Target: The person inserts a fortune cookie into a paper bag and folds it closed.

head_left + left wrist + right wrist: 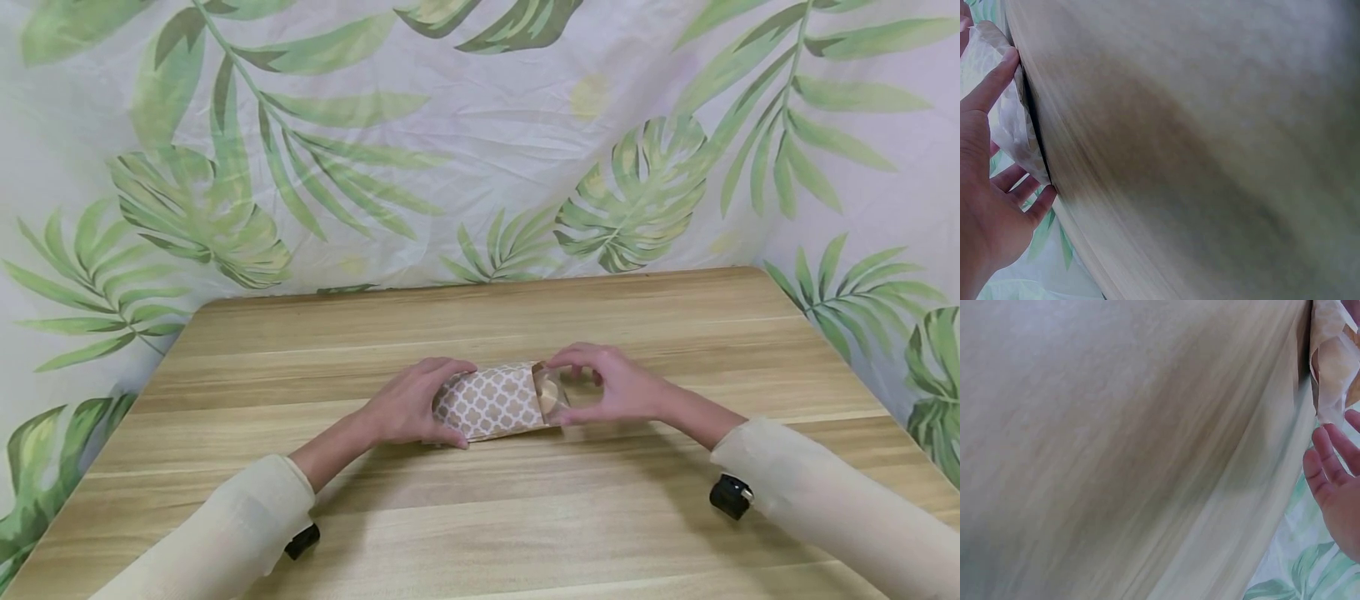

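A tan paper bag (pixel 491 402) with a white lattice pattern lies on its side on the wooden table, its mouth facing right. Out of the mouth sticks a clear plastic packet (pixel 551 396) with something pale tan inside; its kind is hard to tell. My left hand (pixel 408 404) grips the bag's left end, thumb at the near edge and fingers at the far edge. At the other end my right hand (pixel 618 387) holds the packet between thumb and fingers, right by the bag's mouth. In the right wrist view, fingertips (pixel 1325 434) meet the plastic's end.
The wooden table (pixel 480 517) extends around both hands. Behind it hangs a leaf-print cloth (pixel 510 150), which also runs along the left and right sides. A black device (pixel 730 497) sits under the right sleeve, another (pixel 302 542) under the left.
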{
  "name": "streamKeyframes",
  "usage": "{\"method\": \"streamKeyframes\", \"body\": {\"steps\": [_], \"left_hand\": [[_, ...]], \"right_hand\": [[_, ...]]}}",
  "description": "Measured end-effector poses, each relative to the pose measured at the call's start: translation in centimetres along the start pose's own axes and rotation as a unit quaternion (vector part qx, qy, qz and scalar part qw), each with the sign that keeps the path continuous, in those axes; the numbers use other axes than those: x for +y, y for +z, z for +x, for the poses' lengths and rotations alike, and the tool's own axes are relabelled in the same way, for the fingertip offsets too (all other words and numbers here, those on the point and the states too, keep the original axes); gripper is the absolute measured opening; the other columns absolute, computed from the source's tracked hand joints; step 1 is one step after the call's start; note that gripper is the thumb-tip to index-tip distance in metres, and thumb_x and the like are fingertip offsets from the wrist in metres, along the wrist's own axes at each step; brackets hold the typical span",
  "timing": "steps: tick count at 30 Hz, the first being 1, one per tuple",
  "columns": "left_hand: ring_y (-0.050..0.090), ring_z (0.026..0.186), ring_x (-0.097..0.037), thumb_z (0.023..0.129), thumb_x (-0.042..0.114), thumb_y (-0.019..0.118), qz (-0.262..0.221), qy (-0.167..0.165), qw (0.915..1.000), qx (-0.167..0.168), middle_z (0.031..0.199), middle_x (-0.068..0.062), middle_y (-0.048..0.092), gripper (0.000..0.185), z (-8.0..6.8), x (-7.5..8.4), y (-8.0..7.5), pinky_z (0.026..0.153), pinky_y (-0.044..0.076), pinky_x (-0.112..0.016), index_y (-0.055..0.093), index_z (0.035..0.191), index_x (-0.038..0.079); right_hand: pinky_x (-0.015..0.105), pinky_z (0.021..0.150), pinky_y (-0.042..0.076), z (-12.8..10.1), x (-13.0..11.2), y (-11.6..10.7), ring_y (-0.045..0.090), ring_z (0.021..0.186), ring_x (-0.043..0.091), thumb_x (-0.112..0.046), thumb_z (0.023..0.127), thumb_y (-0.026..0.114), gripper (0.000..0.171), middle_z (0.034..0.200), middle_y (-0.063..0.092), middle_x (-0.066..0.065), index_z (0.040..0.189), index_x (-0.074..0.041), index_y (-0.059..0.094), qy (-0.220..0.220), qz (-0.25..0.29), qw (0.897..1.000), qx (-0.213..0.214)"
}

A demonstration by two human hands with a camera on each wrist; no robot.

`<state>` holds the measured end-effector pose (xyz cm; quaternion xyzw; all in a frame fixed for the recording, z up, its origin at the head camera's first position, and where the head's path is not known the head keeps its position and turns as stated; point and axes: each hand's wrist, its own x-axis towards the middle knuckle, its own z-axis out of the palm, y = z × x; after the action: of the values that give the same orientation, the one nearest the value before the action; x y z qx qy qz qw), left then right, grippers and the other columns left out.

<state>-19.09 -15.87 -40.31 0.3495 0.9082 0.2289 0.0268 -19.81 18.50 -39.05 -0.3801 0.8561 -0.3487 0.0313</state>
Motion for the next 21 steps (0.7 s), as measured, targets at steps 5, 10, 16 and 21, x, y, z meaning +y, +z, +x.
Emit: {"method": "streamKeyframes", "body": {"steps": [5,10,16,21], "left_hand": [[0.051,0.137,-0.036,0.068,0.052,0.094,0.001,-0.001,1.0,0.0,0.146,-0.014,0.057,0.098,0.0,0.0,0.0,0.112,0.043,-0.056,0.053,0.147,0.012],[0.051,0.137,-0.036,0.068,0.052,0.094,0.0,0.001,1.0,0.0,0.146,-0.014,0.057,0.097,0.0,0.0,0.0,0.112,0.043,-0.056,0.053,0.147,0.012],[0.052,0.136,-0.036,0.068,0.051,0.094,0.0,0.004,1.0,0.002,0.144,-0.014,0.058,0.096,0.0,0.0,0.0,0.112,0.044,-0.056,0.054,0.146,0.012],[0.052,0.136,-0.036,0.068,0.052,0.094,0.002,0.004,1.0,0.003,0.144,-0.014,0.058,0.097,0.1,0.0,0.0,0.112,0.044,-0.056,0.054,0.146,0.012]], "right_hand": [[0.04,0.07,0.055,-0.6,0.5,-0.4,0.062,0.098,0.028,-0.03,0.077,0.091,0.074,0.127,0.068,0.013,0.138,0.001,0.062,0.006,0.012,1.0,-0.004],[0.043,0.076,0.057,-1.0,0.7,-0.9,0.064,0.102,0.03,-0.022,0.082,0.088,0.067,0.12,0.069,0.016,0.136,0.006,0.061,0.024,0.016,1.0,-0.006],[0.039,0.076,0.056,-0.8,0.8,-1.2,0.067,0.105,0.033,-0.016,0.083,0.088,0.066,0.117,0.074,0.016,0.135,0.012,0.06,0.051,0.052,0.997,-0.022],[0.028,0.071,0.053,-0.7,0.8,-1.1,0.068,0.103,0.033,-0.01,0.08,0.09,0.066,0.115,0.075,0.016,0.134,0.014,0.059,0.086,0.091,0.992,-0.022]]}}
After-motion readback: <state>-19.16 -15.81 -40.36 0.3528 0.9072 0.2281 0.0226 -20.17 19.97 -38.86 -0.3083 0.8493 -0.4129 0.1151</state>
